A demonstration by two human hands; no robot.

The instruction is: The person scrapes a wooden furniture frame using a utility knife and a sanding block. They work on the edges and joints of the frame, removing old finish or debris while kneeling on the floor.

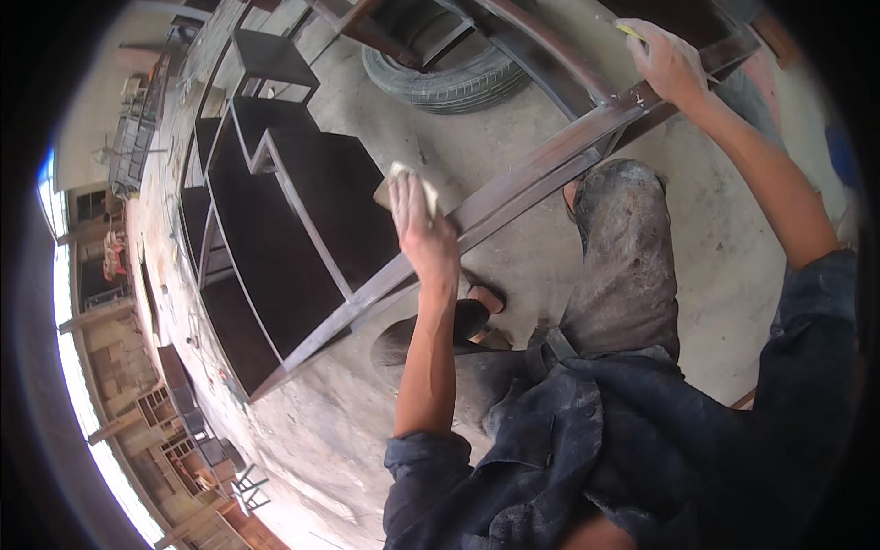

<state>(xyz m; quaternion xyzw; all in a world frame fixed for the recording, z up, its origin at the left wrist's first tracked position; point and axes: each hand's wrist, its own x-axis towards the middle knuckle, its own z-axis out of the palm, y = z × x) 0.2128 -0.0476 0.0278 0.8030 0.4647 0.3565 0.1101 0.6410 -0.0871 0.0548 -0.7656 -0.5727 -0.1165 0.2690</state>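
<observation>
A dark metal frame with dark panels lies across the floor before me, its long beam [522, 168] running from lower left to upper right. My left hand [423, 230] rests at this beam near its middle, holding a pale sheet, apparently sandpaper [385, 196], under the fingers. At the beam's upper right end is my right hand [665, 63], dusty with white powder. Between its thumb and fingers is a thin yellow-green tool [629, 30], whose kind I cannot tell. White marks show on the beam beside that hand.
A rubber tyre [450, 86] lies on the concrete floor under the frame's far part. Stepped dark panels [295, 199] fill the frame's left side. My bent knee [622, 185] is close to the beam. Wooden shelving [185, 467] and a small stool [251, 489] stand at far left.
</observation>
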